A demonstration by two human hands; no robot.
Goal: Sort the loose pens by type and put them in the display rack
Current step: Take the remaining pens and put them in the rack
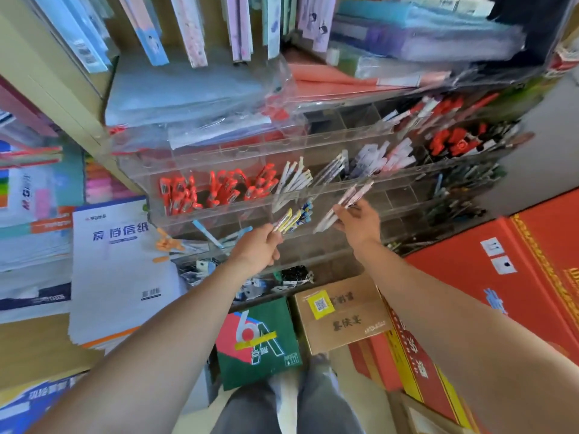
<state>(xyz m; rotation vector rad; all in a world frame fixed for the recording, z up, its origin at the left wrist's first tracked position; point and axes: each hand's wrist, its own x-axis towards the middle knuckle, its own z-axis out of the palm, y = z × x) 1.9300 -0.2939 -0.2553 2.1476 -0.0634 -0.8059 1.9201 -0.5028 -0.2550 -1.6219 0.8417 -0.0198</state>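
A clear acrylic display rack (pixel 316 192) with tiered compartments stands in front of me. Its cells hold red pens (pixel 216 191), white pens (pixel 293 180) and darker pens at the right. My left hand (pixel 258 247) grips a small bunch of yellow and blue pens (pixel 293 218) in front of a middle row. My right hand (pixel 357 220) pinches a few pale pink pens (pixel 347 200), their tips pointing up and right toward the row above.
Paper pads (pixel 116 261) are stacked at the left. A green pack (pixel 258 339) and a brown carton (pixel 341 311) lie below the rack. Red cartons (pixel 501 277) crowd the right side. Plastic folders (pixel 194 89) rest on top of the rack.
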